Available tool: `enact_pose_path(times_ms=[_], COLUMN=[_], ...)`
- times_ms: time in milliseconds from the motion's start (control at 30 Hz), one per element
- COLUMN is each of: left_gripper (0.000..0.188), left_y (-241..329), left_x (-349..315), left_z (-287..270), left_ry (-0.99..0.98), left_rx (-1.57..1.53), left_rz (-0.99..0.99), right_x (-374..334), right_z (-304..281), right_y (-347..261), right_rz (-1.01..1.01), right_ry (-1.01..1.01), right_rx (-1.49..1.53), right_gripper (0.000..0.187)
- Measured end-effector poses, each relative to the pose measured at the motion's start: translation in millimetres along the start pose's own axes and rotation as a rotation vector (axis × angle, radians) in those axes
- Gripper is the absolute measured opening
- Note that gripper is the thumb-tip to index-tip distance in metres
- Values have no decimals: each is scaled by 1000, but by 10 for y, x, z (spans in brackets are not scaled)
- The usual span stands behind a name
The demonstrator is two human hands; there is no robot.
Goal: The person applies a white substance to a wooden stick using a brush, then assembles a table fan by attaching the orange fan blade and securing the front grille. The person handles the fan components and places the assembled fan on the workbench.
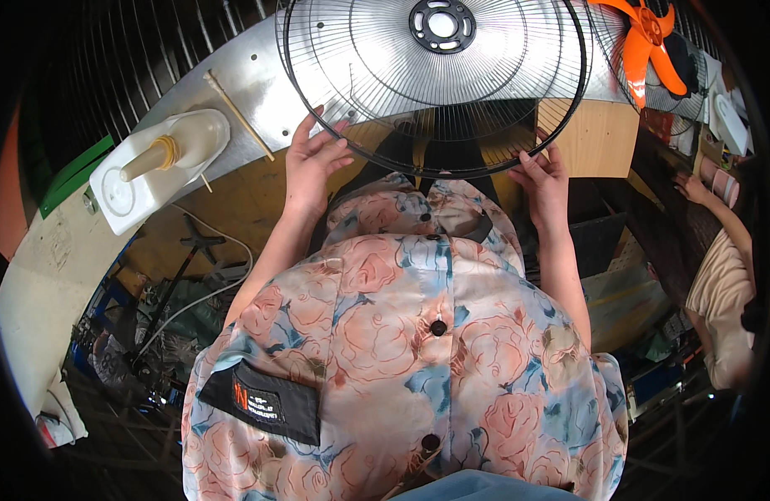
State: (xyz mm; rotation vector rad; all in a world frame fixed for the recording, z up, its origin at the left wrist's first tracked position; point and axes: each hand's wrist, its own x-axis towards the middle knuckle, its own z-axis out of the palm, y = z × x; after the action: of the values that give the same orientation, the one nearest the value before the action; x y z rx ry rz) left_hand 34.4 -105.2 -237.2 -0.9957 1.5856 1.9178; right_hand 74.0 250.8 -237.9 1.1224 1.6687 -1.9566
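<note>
A round black wire fan guard [418,25] with a ring-shaped hub lies over the metal worktop, its near rim reaching past the edge toward me. My left hand [310,163] grips the rim at the near left, fingers partly behind the wires. At the near right of the same rim, my right hand [542,174] pinches it between thumb and fingers. Under the guard's near right part, a light wooden box or board [598,138] shows beside my right hand.
Left on the metal worktop [260,63] are a cut white plastic jug [122,188] holding a cloudy bottle [189,138], and a thin stick [239,115]. More wire guards [143,58] stand far left. An orange fan blade [650,46] sits far right. Another person's arm [719,204] reaches in at right.
</note>
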Motion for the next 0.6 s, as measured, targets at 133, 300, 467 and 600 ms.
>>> enact_pose_path(times_ms=[133,300,467,600], left_gripper=[64,63,60,62], left_y=[-51,-109,-168,-206], left_x=[-13,7,42,60], left_z=[12,11,11,12], left_ry=[-16,-31,-47,-30], left_rx=[2,29,45,65], left_rz=[-12,-33,-44,-34], right_x=[21,35,54,91], right_z=[-46,-74,-125,-169], right_y=[2,11,-10,-16], right_rz=[-14,-33,-49,-41], right_ry=[-21,-30,-25,-27], right_rx=[0,-17,-14,12], right_gripper=[61,61,62,63])
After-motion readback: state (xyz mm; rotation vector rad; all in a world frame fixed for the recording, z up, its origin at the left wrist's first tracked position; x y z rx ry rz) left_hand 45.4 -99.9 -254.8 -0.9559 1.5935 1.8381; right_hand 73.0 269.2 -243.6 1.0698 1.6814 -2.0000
